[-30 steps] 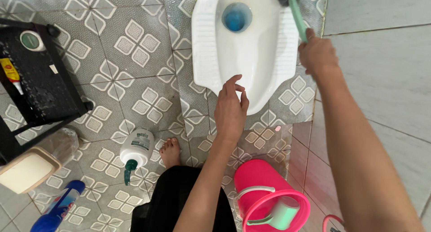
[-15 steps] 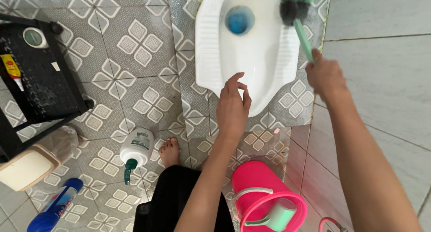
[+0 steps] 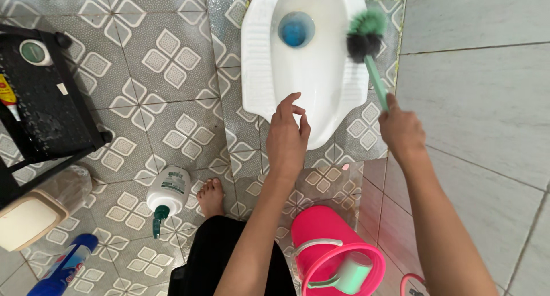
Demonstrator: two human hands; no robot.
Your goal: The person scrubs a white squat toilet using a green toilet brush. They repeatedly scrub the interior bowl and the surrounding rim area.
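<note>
Down low, the pink bucket [image 3: 321, 233] is cut off by the frame's bottom edge, a pale green dipper [image 3: 349, 275] inside it. Up a bit, the left hand [image 3: 286, 136] hovers loose-fingered and empty over the squat toilet [image 3: 260, 55] near rim. The right hand [image 3: 401, 130] clamps the toilet brush [image 3: 366, 35] handle's end, hiding it; the bristles sit on the pan's right rim, beyond the fist.

Far end of the squat toilet [image 3: 260, 55] beyond the left hand's fingertips [image 3: 290, 99], cut by the top edge; brush handle [image 3: 376, 81] end hidden inside the right hand's fingers [image 3: 395, 115].
</note>
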